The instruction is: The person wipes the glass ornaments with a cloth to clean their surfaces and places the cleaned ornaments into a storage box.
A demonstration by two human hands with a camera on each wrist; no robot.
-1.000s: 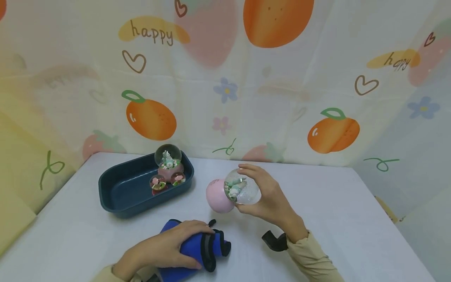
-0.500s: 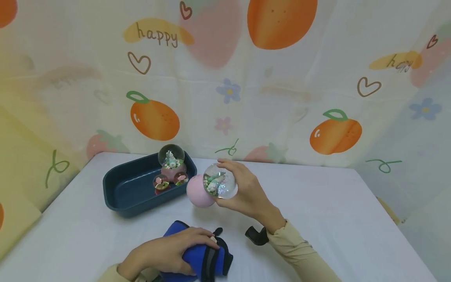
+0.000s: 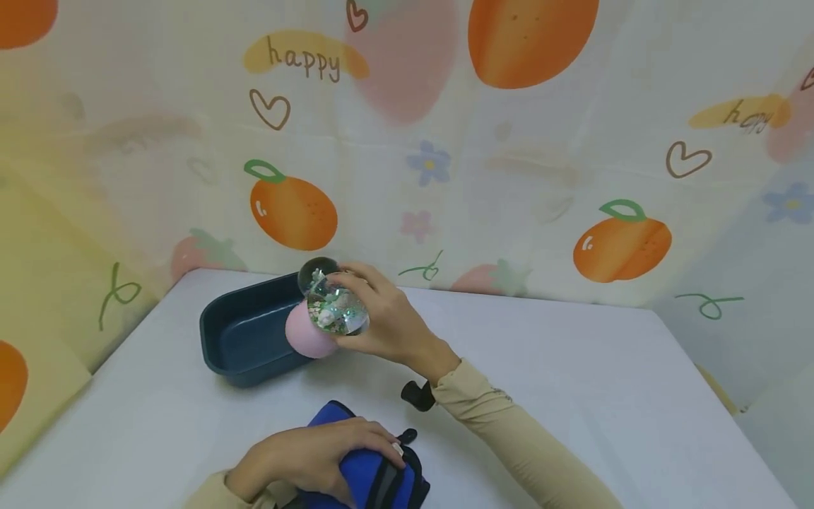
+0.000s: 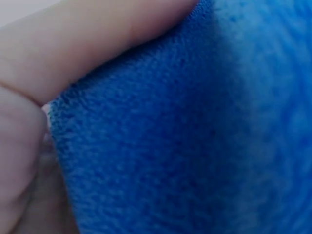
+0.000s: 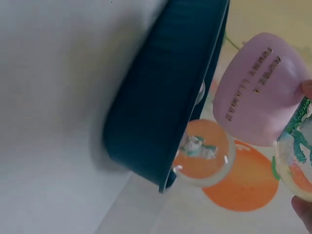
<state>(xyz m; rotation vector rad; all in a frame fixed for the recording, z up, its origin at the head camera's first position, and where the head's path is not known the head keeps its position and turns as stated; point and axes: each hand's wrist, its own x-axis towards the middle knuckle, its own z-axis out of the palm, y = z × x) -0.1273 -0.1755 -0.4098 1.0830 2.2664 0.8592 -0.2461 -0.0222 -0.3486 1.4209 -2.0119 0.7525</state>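
My right hand grips a snow globe by its clear dome, tilted so that its pink base points left. It is over the right end of a dark teal tray. Gold lettering marks that base in the right wrist view. Behind it, another snow globe stands in the tray, partly hidden in the head view. My left hand holds a blue fabric bundle with black trim at the front of the table. Fuzzy blue cloth fills most of the left wrist view.
A white-covered table extends to the right of the tray. A printed fruit curtain hangs behind the table. The black camera piece on my right wrist juts out below the forearm.
My right hand has carried the snow globe leftward from mid-table to above the tray's right end, covering the small globes there. My left hand keeps holding the blue bundle.
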